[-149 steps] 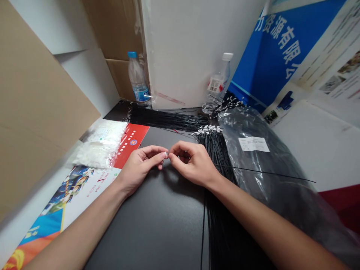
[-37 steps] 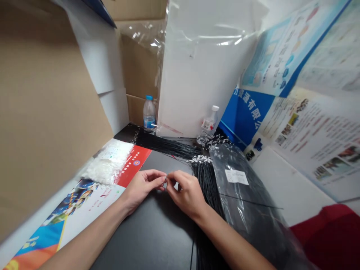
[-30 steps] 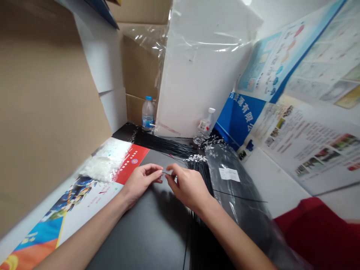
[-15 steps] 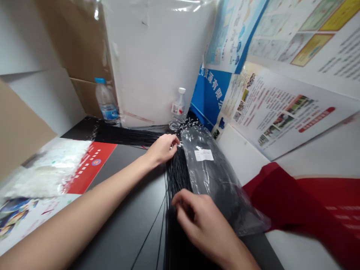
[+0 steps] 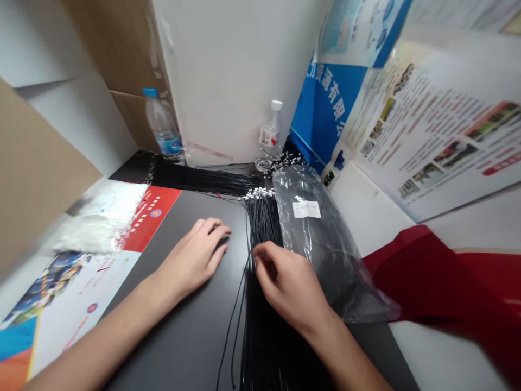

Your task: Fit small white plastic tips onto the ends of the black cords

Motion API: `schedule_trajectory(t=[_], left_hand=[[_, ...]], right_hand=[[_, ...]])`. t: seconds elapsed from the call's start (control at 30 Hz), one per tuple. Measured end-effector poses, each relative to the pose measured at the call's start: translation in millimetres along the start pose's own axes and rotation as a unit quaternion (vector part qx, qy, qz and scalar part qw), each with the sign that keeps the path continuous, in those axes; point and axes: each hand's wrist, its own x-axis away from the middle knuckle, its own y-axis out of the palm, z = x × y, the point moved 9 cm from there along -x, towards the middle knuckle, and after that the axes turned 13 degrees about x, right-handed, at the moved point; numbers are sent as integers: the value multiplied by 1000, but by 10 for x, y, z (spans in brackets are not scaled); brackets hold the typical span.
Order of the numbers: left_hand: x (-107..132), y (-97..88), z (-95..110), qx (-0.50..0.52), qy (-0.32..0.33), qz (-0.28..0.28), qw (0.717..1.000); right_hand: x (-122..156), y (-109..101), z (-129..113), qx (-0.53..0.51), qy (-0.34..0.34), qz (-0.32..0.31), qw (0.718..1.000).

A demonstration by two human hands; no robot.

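Note:
A thick bundle of thin black wires (image 5: pixel 264 222) runs down the dark table, its far end tipped with small white connectors (image 5: pixel 260 193). My right hand (image 5: pixel 291 285) is over the bundle's left edge, thumb and forefinger pinched on a black wire. Two loose wires (image 5: pixel 235 320) trail from near those fingertips toward me. To the left of the bundle, my left hand (image 5: pixel 199 252) hovers low over the table, fingers loosely bent and apart, nothing visible in them. Alongside the bundle on the right lies a clear plastic bag (image 5: pixel 337 260) with dark contents and a white label.
Another black wire bundle (image 5: pixel 203 178) lies across the table's back. Two plastic bottles stand behind, one blue-capped (image 5: pixel 165 130), one white-capped (image 5: pixel 272 130). A bag of white pieces (image 5: pixel 101 217) rests on printed sheets at left. Dark red cloth (image 5: pixel 423 277) lies at right.
My left hand has left the connector end of the bundle and come back down and left over the table. My right hand has stayed at the bundle's left edge. The view has shifted slightly.

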Motion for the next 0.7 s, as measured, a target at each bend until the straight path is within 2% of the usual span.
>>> schedule_trajectory(t=[0.07, 0.17, 0.27, 0.37, 0.5, 0.6, 0.7], left_hand=[[294, -7, -41, -4, -21, 7, 1000], [531, 14, -50, -14, -44, 16, 999], [587, 138, 112, -11, -40, -1, 999], [549, 294, 270, 18, -44, -17, 999], [500, 305, 286, 68, -38, -6, 997], [526, 168, 160, 85, -48, 9, 995], [593, -2, -3, 51, -77, 29, 995]], right_hand=[[-300, 49, -114, 46, -22, -28, 998], [-913, 200, -362, 122, -80, -52, 988], [-1561, 478, -593, 148, -91, -65, 983], [-2057, 790, -902, 141, -102, -74, 982], [-2415, 1053, -1259, 152, -108, -70, 980], [-2520, 1166, -1390, 173, -108, -66, 977], [-2555, 1252, -1418, 191, -107, -67, 973]])
